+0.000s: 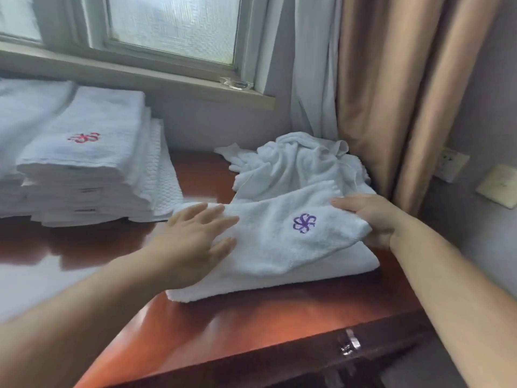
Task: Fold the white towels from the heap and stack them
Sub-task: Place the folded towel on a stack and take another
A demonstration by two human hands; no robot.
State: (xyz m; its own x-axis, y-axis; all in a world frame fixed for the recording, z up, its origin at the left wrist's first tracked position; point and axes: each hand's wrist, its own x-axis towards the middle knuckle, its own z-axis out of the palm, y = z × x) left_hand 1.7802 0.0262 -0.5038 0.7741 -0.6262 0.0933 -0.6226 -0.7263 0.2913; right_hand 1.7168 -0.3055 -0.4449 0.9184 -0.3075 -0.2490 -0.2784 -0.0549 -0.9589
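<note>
On the table [251, 317], pressing towel [279, 247] with flat, straight-fingered left hand [193, 239]; pinching its end in right hand [366, 217]; could skew if tugged unevenly.

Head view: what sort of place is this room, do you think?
Probably a hotel room: a stack of folded white towels with embroidered logos, a polished wooden desk, and heavy curtains beside the window.
</note>
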